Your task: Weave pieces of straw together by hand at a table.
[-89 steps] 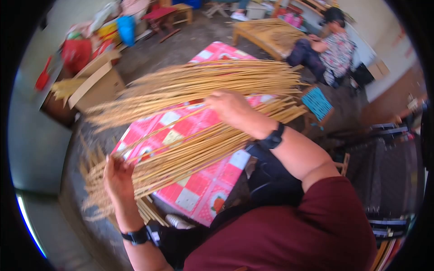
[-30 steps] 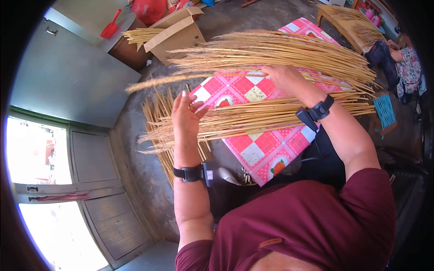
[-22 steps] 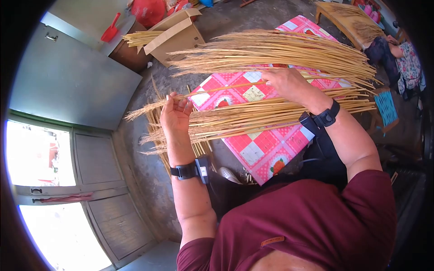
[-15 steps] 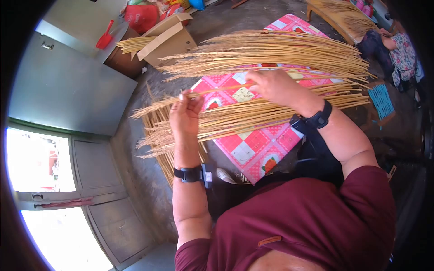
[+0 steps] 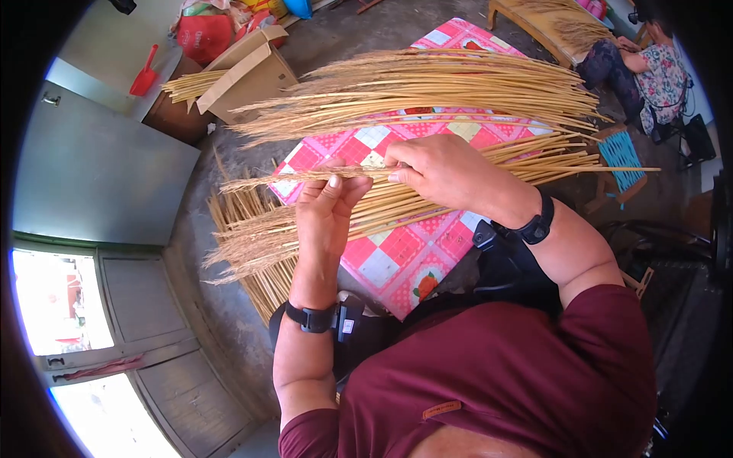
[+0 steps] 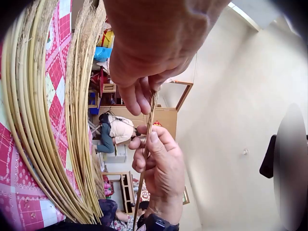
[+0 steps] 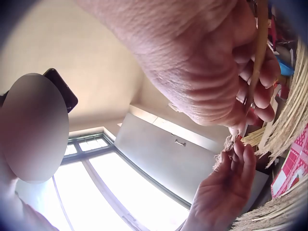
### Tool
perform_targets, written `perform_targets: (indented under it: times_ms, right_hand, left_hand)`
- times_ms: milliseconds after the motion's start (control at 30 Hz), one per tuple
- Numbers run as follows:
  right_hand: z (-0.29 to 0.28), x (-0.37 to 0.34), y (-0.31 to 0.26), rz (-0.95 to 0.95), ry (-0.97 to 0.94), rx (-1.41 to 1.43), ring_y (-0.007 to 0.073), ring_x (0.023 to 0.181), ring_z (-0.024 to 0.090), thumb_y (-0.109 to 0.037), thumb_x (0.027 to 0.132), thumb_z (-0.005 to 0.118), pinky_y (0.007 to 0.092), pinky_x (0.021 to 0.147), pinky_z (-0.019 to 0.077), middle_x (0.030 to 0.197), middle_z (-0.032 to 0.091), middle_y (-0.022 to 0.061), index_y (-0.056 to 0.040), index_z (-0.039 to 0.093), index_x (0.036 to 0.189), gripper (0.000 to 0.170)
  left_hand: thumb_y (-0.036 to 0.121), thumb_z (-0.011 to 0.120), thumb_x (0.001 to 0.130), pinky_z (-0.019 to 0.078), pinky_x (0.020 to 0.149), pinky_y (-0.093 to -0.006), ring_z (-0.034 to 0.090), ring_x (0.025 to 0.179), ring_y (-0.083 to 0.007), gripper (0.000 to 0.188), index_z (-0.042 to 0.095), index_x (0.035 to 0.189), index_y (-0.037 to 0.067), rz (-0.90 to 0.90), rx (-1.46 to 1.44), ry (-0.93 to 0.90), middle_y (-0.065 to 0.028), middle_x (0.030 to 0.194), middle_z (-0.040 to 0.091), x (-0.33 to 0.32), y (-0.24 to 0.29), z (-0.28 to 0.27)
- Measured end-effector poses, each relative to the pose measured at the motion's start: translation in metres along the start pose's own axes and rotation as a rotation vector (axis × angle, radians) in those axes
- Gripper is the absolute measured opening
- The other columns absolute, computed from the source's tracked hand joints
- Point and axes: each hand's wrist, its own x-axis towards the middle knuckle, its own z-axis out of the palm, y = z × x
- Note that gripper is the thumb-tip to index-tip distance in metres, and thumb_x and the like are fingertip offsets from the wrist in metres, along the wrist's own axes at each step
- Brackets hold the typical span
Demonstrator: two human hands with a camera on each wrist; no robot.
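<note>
In the head view a single dry reed stalk [image 5: 259, 181] with a feathery head lies across both hands, above the table. My left hand [image 5: 324, 217] pinches the feathery head between thumb and fingers, palm turned up. Close beside it, my right hand [image 5: 450, 168] pinches the same reed, whose bare end sticks out far to the right. The left wrist view shows the plume [image 6: 153, 103] between the two hands' fingertips. In the right wrist view the stem [image 7: 260, 43] runs along the curled right fingers. A large reed bundle [image 5: 458, 80] lies beyond the hands, and a smaller bundle [image 5: 405, 217] beneath them.
The table wears a pink checked cloth [image 5: 382, 263]. More stalks [image 5: 256, 286] lie low at left. A cardboard box [image 5: 252, 84] stands behind, and a blue-woven stool [image 5: 624, 160] at right. Another person [image 5: 660, 76] sits by a wooden bench [image 5: 534, 30].
The hands, apart over the bundles earlier, have come together on one reed. The left hand has closed on its head; the right has moved left and nearer the body.
</note>
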Motion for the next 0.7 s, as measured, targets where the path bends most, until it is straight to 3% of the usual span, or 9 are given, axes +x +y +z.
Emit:
perform_targets:
  times_ms: [100, 200, 400, 500, 700]
  right_hand:
    - [0.002, 0.0, -0.001, -0.016, 0.004, 0.045, 0.0302, 0.07, 0.062, -0.019, 0.086, 0.058, 0.04, 0.059, 0.0469, 0.074, 0.061, 0.0116, -0.0079, 0.056, 0.09, 0.012]
    - [0.004, 0.004, -0.005, -0.009, 0.031, 0.089, 0.0324, 0.071, 0.062, -0.018, 0.084, 0.056, 0.0445, 0.06, 0.047, 0.073, 0.062, 0.013, -0.0085, 0.057, 0.091, 0.012]
    - [0.016, 0.013, -0.011, -0.068, 0.108, 0.172, 0.0317, 0.073, 0.061, -0.01, 0.083, 0.056, 0.0417, 0.061, 0.0474, 0.079, 0.062, 0.0111, -0.0069, 0.053, 0.09, 0.009]
    - [0.019, 0.017, -0.012, -0.137, 0.157, 0.155, 0.0263, 0.068, 0.061, -0.005, 0.081, 0.061, 0.0368, 0.058, 0.0457, 0.076, 0.06, 0.01, -0.004, 0.054, 0.087, 0.009]
    - [0.02, 0.022, -0.02, -0.066, 0.106, 0.195, 0.0238, 0.066, 0.058, 0.0, 0.08, 0.061, 0.0332, 0.058, 0.0435, 0.073, 0.058, 0.0101, -0.0024, 0.054, 0.084, 0.008]
  left_hand:
    - [0.007, 0.053, 0.092, 0.0559, 0.081, -0.0402, 0.066, 0.085, -0.0288, 0.016, 0.058, 0.105, -0.001, 0.01, 0.024, 0.023, -0.0156, 0.092, 0.066, -0.003, -0.001, 0.002]
    - [0.008, 0.055, 0.091, 0.0571, 0.078, -0.0379, 0.067, 0.082, -0.0269, 0.013, 0.059, 0.099, -0.002, 0.037, 0.038, 0.054, -0.0153, 0.09, 0.066, -0.004, 0.0, 0.001]
    - [0.008, 0.054, 0.092, 0.0566, 0.073, -0.0354, 0.066, 0.075, -0.0232, 0.012, 0.06, 0.096, -0.001, 0.014, 0.049, 0.053, -0.0147, 0.087, 0.066, -0.005, 0.004, -0.011]
    - [0.006, 0.055, 0.091, 0.0563, 0.072, -0.0343, 0.066, 0.074, -0.022, 0.009, 0.06, 0.093, 0.0, 0.027, 0.076, 0.082, -0.0143, 0.088, 0.066, -0.007, 0.007, -0.013]
    - [0.004, 0.058, 0.088, 0.0552, 0.073, -0.0324, 0.065, 0.075, -0.0207, 0.003, 0.059, 0.091, 0.002, 0.025, 0.073, 0.143, -0.0139, 0.09, 0.067, -0.012, 0.015, -0.017]
